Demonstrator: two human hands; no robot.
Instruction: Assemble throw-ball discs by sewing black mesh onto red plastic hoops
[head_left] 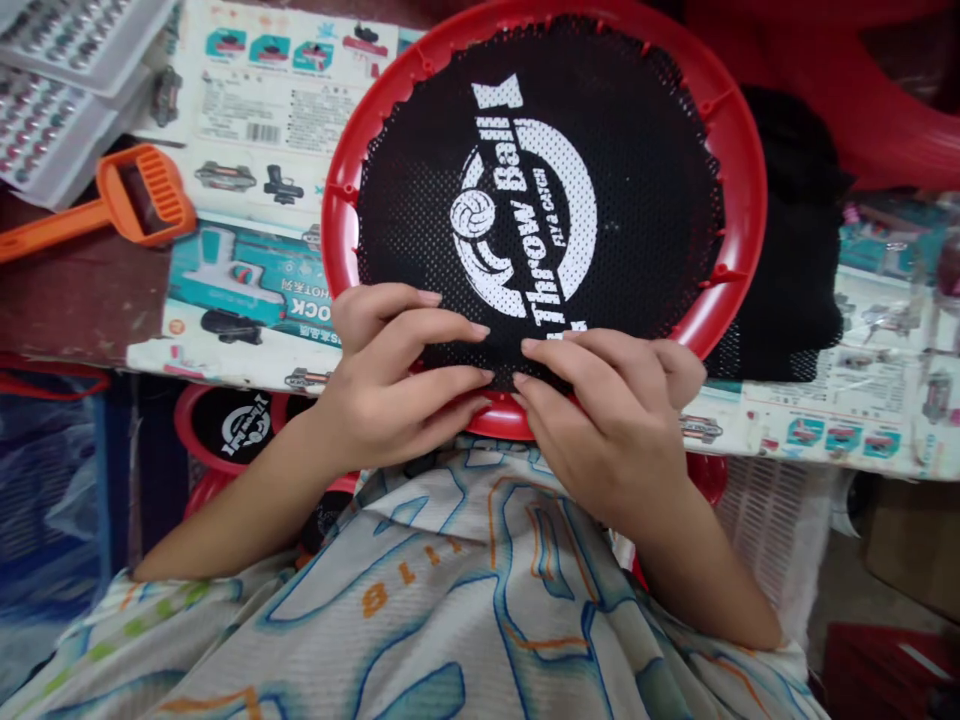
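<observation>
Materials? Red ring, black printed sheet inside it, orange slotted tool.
Red ring: likely molded plastic, glossy; bright highlights, small pegs.
Black printed sheet: probably synthetic mesh, matte; tiny holes throughout. Exact fiber unclear.
Orange slotted tool: seemingly rigid plastic, smooth; uniform color, clean slots.

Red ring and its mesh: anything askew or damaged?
Nothing stands out: the black mesh spans the red ring without visible tears. The left hand and right hand partly hide the near edge, so can't judge there.
</observation>
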